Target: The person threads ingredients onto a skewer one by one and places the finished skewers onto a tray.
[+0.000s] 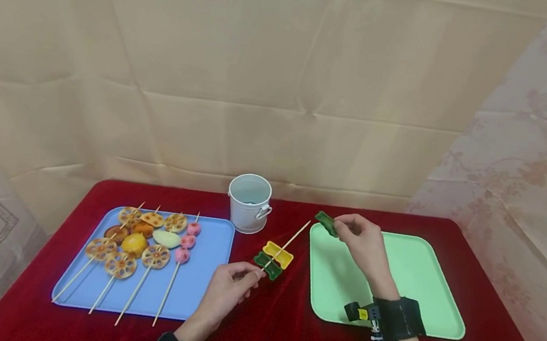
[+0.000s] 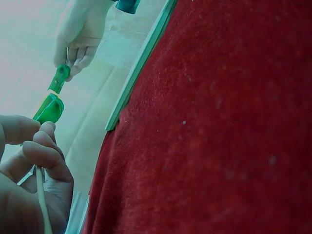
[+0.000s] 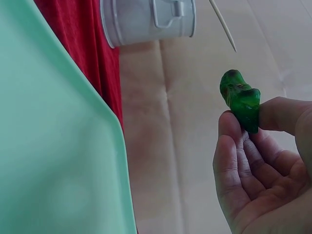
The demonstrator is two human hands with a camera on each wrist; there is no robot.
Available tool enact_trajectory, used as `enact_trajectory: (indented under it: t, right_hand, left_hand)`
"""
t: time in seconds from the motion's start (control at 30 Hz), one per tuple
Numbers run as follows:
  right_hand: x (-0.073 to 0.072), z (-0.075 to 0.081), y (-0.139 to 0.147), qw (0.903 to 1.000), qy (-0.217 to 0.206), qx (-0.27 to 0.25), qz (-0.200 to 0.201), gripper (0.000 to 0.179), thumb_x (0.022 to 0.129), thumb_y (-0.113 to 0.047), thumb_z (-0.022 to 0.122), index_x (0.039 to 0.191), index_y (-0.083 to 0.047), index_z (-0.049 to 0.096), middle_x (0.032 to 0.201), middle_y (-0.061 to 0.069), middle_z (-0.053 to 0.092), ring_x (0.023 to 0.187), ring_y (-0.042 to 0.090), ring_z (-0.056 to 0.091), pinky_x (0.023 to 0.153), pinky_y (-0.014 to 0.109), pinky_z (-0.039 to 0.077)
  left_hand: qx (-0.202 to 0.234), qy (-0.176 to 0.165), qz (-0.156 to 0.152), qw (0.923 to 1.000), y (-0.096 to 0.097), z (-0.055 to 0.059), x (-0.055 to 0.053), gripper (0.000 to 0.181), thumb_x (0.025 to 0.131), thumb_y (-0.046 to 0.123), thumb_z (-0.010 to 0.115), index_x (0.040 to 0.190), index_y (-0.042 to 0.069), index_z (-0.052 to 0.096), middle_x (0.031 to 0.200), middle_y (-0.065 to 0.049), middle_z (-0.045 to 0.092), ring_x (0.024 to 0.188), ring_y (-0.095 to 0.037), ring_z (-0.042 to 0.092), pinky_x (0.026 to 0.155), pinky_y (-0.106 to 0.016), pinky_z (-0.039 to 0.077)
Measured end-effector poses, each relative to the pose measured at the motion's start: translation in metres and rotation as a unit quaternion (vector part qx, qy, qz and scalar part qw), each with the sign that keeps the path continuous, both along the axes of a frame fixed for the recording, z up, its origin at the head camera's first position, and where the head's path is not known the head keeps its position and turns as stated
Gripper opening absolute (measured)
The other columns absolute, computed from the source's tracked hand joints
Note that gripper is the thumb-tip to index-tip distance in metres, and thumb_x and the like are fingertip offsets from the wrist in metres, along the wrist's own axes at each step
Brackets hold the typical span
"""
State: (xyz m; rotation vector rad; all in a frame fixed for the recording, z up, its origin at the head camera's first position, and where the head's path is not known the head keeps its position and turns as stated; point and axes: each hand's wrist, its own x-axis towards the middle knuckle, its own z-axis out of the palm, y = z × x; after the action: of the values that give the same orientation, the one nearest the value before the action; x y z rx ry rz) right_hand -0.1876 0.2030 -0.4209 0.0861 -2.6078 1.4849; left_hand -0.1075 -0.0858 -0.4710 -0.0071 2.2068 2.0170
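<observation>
In the head view my left hand (image 1: 225, 293) pinches a wooden skewer (image 1: 298, 232) that slants up to the right, its pointed end bare. Threaded on it are a yellow pepper piece (image 1: 272, 248) and, closer to my fingers, a green pepper piece (image 1: 263, 260). The skewer's lower part (image 2: 43, 207) runs across my left palm in the left wrist view. My right hand (image 1: 364, 249), over the green tray (image 1: 422, 289), pinches another green pepper piece (image 3: 241, 100) between thumb and fingertips. That piece is apart from the skewer tip (image 3: 229, 36).
A blue tray (image 1: 205, 298) on the left holds several loaded skewers with lotus root slices (image 1: 156, 257), pink balls (image 1: 182, 255) and other pieces. Behind my hands stands a small white bucket (image 1: 248, 212). Red cloth (image 1: 276, 328) covers the table.
</observation>
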Motion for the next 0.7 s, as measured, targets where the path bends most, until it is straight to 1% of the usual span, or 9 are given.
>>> enact_trajectory:
  t: [0.17, 0.37, 0.5, 0.7]
  right_hand:
    - [0.000, -0.003, -0.005, 0.9998, -0.014, -0.012, 0.009, 0.025, 0.102, -0.025, 0.067, 0.115, -0.004, 0.073, 0.095, 0.009, 0.074, 0.088, 0.026, 0.066, 0.080, 0.038, 0.052]
    - [0.000, -0.005, -0.011, 0.9992, -0.018, -0.028, 0.020, 0.025, 0.101, -0.025, 0.068, 0.115, -0.004, 0.072, 0.098, 0.010, 0.074, 0.091, 0.032, 0.068, 0.082, 0.038, 0.053]
    - [0.001, -0.005, -0.014, 0.9990, -0.013, -0.031, 0.030, 0.024, 0.101, -0.024, 0.068, 0.115, -0.005, 0.072, 0.099, 0.010, 0.074, 0.091, 0.031, 0.069, 0.082, 0.038, 0.054]
    - [0.002, -0.005, -0.016, 0.9986, -0.007, -0.033, 0.040, 0.023, 0.101, -0.022, 0.068, 0.115, -0.005, 0.072, 0.101, 0.010, 0.074, 0.095, 0.037, 0.069, 0.083, 0.039, 0.055]
  left_hand:
    - [-0.004, 0.005, -0.012, 0.9999, 0.000, -0.001, 0.000, 0.019, 0.095, 0.013, 0.069, 0.102, -0.003, 0.077, 0.075, -0.005, 0.065, 0.059, -0.009, 0.051, 0.051, -0.020, 0.041]
    - [-0.013, 0.007, -0.028, 0.9995, -0.001, -0.002, 0.000, 0.019, 0.095, 0.013, 0.068, 0.102, -0.002, 0.077, 0.075, -0.004, 0.064, 0.060, -0.010, 0.051, 0.051, -0.021, 0.041]
    - [-0.016, 0.011, -0.031, 0.9993, 0.000, -0.003, 0.001, 0.019, 0.094, 0.012, 0.068, 0.101, -0.004, 0.077, 0.075, -0.004, 0.065, 0.060, -0.009, 0.052, 0.051, -0.020, 0.041]
    - [-0.018, 0.012, -0.030, 0.9993, 0.000, -0.003, 0.000, 0.018, 0.094, 0.011, 0.067, 0.101, -0.003, 0.077, 0.075, -0.004, 0.065, 0.059, -0.010, 0.052, 0.051, -0.020, 0.041]
